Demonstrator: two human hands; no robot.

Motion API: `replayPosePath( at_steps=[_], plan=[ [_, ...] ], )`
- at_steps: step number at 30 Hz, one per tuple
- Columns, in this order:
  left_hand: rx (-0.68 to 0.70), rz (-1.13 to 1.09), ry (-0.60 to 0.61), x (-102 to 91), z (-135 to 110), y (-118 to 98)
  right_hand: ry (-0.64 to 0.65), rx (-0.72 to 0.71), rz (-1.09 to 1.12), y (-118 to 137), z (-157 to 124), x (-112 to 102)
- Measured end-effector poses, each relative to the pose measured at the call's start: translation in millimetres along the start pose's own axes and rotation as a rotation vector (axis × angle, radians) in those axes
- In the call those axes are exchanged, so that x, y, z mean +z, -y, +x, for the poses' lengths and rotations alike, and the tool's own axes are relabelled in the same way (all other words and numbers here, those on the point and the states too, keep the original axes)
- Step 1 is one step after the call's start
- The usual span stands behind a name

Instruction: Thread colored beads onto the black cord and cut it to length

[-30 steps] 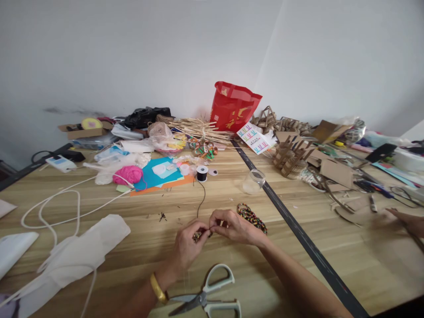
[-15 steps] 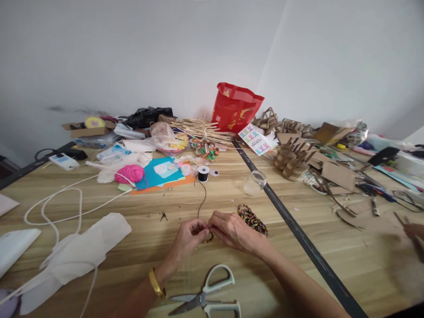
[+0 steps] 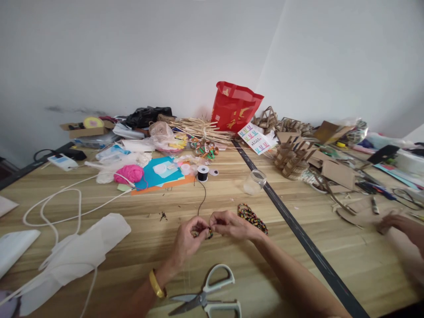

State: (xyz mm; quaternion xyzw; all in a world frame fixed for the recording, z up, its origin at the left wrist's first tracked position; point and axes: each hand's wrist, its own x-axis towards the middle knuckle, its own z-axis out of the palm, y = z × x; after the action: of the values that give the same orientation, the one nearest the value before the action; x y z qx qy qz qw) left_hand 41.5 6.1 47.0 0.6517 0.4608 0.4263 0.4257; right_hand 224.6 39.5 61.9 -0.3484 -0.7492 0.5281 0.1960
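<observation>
In the head view a small string of dark, multicoloured beads [image 3: 209, 234] is pinched in the fingertips of my left hand [image 3: 186, 238], which wears a gold bracelet [image 3: 156, 283] at the wrist. Fingertips pressed together, my right hand [image 3: 230, 226] sits just beside the beads; what it pinches is too small to make out. A black cord [image 3: 203, 198] runs from a spool [image 3: 203, 173] down to behind my left hand. Several coiled bead strings [image 3: 251, 218] lie beyond my right wrist. White-handled scissors [image 3: 207, 296] rest, blades apart, between my forearms.
A clear jar [image 3: 254, 182] stands near the dark strip [image 3: 298, 236] across the table. To the left are a white cable [image 3: 80, 207], white sheet material [image 3: 89, 243] and pink yarn [image 3: 129, 174]. Another person's hand [image 3: 402, 225] is at the right, near cardboard scraps [image 3: 341, 173].
My hands have drawn slightly apart at the fingertips, showing more of the beads. The other person's hand has come further into view from the right.
</observation>
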Motion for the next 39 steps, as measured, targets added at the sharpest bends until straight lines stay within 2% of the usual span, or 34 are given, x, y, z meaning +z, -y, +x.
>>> replayPosePath(
  at_steps=[5,7,10,16,22,29,39],
  plan=[
    [0.245,0.143,-0.077,-0.2,-2,5,0.059,0.036,0.309,-6,5,0],
    [0.326,0.200,-0.112,0.2,-2,9,0.068,0.049,0.370,-8,6,0],
    [0.376,0.259,-0.135,1.4,-3,14,0.050,0.063,0.392,-9,7,0],
    [0.353,0.321,-0.098,1.9,-4,16,-0.008,0.094,0.375,-7,9,3],
    [0.320,0.469,-0.086,-0.3,-6,13,-0.052,0.068,0.312,-8,7,6],
    [0.320,0.652,-0.043,-2.0,-8,9,-0.052,0.061,0.226,-8,7,7],
    [0.349,0.721,-0.028,-1.1,-10,4,-0.060,0.076,0.198,-13,8,10]
  ],
)
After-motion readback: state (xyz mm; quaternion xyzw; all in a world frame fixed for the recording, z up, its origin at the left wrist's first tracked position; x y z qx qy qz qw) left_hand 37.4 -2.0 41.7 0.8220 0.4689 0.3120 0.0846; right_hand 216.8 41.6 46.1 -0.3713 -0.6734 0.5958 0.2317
